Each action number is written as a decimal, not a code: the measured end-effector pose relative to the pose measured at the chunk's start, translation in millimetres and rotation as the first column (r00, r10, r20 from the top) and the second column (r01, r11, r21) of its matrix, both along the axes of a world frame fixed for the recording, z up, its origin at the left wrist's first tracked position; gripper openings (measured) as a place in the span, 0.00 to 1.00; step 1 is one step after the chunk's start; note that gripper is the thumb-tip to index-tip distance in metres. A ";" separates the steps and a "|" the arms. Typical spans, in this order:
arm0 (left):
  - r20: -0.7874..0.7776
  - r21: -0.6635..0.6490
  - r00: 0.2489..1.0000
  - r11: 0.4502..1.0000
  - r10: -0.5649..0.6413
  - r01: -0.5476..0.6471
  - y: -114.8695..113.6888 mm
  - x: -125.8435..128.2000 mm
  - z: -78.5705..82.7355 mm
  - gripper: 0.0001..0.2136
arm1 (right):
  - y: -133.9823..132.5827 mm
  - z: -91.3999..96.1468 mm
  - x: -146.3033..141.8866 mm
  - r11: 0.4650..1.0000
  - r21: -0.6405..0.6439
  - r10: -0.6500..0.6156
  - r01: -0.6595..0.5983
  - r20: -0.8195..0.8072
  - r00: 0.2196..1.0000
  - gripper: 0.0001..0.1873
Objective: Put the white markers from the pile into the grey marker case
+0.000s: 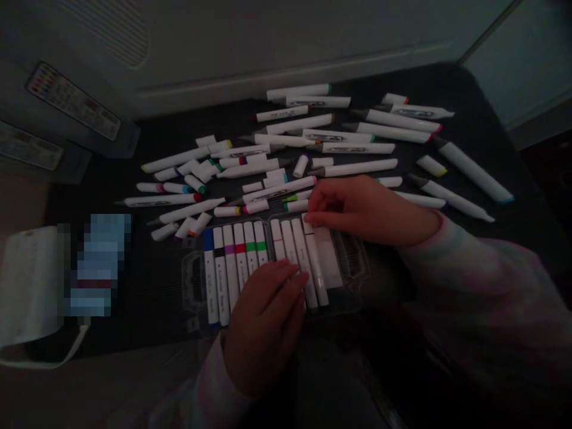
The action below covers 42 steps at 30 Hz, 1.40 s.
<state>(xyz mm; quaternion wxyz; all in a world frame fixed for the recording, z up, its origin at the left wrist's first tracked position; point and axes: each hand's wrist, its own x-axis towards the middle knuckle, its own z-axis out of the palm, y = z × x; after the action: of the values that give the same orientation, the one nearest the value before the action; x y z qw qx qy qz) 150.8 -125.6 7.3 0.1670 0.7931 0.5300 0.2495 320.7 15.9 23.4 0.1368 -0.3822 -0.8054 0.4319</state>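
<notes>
My right hand point(366, 208) pinches the top end of a white marker point(317, 268) with a thin dark line near that end. The marker lies at the right end of a row in a clear plastic case point(193, 283). My left hand point(266, 319) rests over the middle of the case, its fingers stretched out onto the white markers beside that one. In the left half of the case, a row of markers point(230, 268) shows blue, black, purple, red and green bands. A pale card point(329, 262) shows in the right half.
Many loose markers point(360, 168) and caps point(300, 165), some markers uncapped, spread over the dark table point(156, 322) behind the case. At left lie a blurred phone point(100, 262), a white cable point(74, 351) and a white object point(29, 286). Two boxes point(80, 107) stand behind them.
</notes>
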 end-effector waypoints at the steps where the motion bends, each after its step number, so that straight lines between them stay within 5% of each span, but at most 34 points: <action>1: -0.002 -0.001 1.000 1.000 -0.007 0.007 0.1 -0.5 -0.9 0.13 | -0.9 0.2 -0.7 0.999 0.035 0.001 -0.001 0.021 1.000 0.06; 10: 0.077 -0.008 0.996 0.999 0.046 -0.046 0.1 -0.6 -1.3 0.09 | -3.5 -0.6 -2.5 0.989 0.150 -0.005 -0.007 0.085 0.996 0.07; 17: -0.038 0.022 0.995 0.996 -0.091 0.092 2.3 0.5 0.1 0.11 | -2.2 0.3 -2.7 0.961 0.266 0.029 -0.075 0.175 0.984 0.09; 24: -0.237 -0.042 0.958 0.987 -0.161 0.156 4.3 6.4 -0.6 0.18 | -1.9 0.1 -2.3 0.948 0.282 0.092 -0.149 0.205 0.974 0.12; 42: -0.245 0.007 0.962 0.992 -0.121 0.127 4.3 8.7 -2.7 0.15 | -2.2 0.2 -2.0 0.935 0.313 0.091 -0.165 0.238 0.967 0.13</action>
<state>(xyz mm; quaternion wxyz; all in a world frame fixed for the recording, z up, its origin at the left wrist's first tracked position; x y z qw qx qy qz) 159.6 -121.3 4.7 0.1069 0.8512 0.4929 0.1452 318.7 13.7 23.6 0.0804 -0.3456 -0.8998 0.2539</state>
